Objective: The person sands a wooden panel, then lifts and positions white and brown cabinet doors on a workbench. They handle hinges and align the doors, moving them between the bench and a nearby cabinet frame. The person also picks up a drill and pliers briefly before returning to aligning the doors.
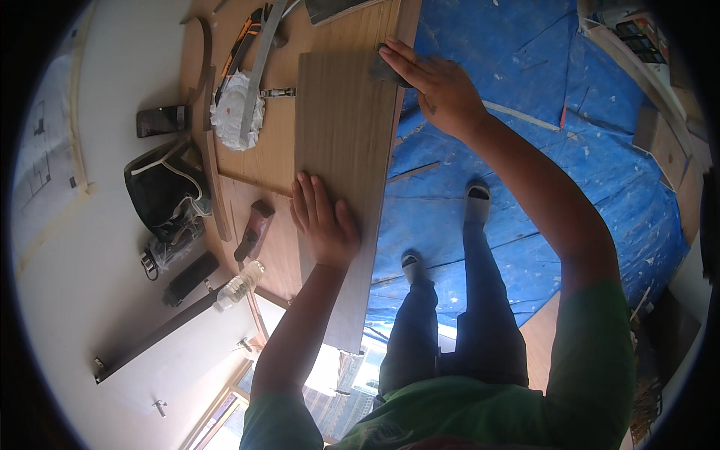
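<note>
While the left hand (325, 232) lies open and palm down, fingers slightly spread and grasping nothing, on a long grey-brown wood-grained board (337, 135), the right hand (439, 90) reaches farther out, its fingers closed over a small dark flat block (385, 70) at the board's long right edge. The board rests beneath the left hand and runs from just beyond the right hand back toward the person's body. The work appears under way rather than finished: the board is laid out and steadied, and the block is at its edge. How much of that edge is done, and how much is left, cannot be told, as no clear difference shows along it. A reddish-brown hand tool (258, 223) left of the left hand and an orange-and-black utility knife (244, 42) left of the right hand lie unheld.
</note>
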`<state>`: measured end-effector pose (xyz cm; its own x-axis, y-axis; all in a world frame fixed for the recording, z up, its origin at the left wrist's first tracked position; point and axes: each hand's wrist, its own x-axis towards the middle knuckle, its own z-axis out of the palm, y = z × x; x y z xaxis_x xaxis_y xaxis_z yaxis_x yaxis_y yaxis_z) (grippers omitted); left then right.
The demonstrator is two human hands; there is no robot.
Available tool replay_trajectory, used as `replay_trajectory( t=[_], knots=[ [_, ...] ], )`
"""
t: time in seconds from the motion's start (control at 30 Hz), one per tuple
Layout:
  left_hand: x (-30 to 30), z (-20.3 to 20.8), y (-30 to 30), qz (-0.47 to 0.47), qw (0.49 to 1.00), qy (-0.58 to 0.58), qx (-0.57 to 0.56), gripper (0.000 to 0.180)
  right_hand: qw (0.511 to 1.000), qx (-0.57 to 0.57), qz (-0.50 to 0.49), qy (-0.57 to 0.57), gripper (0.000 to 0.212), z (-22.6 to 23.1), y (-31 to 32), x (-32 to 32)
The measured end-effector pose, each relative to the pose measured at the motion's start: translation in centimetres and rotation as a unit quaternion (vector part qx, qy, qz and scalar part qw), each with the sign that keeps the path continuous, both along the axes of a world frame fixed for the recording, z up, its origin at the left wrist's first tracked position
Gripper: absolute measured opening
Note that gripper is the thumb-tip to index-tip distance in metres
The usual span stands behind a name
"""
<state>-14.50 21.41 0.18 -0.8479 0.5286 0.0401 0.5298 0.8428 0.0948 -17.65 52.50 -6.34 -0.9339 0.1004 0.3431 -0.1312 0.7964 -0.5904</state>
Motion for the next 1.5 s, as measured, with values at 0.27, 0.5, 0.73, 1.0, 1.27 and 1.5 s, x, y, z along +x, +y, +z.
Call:
replay_trajectory(
  t=[0.27, 0.5, 0.73, 1.0, 1.27, 1.5],
  knots=[
    [0.1, -0.1, -0.3, 0.010, 1.000, -0.001, 0.004, 0.060, 0.968, -0.226, 0.099, -0.036, 0.078, 1.7, -8.4, 12.3],
    [0.1, 0.2, -0.1, 0.006, 1.000, 0.005, -0.004, 0.057, 0.699, -0.680, -0.187, -0.120, 0.057, 1.4, -2.9, 7.0],
    [0.0, 0.3, -0.1, 0.010, 1.000, 0.000, 0.005, 0.056, 0.618, -0.776, -0.102, -0.080, 0.051, 0.7, -1.7, 4.4],
    [-0.1, 0.5, -0.2, 0.010, 1.000, -0.004, 0.001, 0.056, 0.589, -0.798, -0.087, -0.092, 0.045, 0.2, -1.3, 3.9],
    [0.0, 0.5, -0.2, 0.014, 1.000, -0.004, 0.004, 0.056, 0.638, -0.747, -0.154, -0.107, 0.056, 1.1, -0.7, 2.5],
    [-0.1, 0.5, -0.2, 0.011, 1.000, -0.003, 0.013, 0.057, 0.763, -0.619, -0.119, -0.143, 0.056, 0.1, -0.3, 1.9]
  ],
)
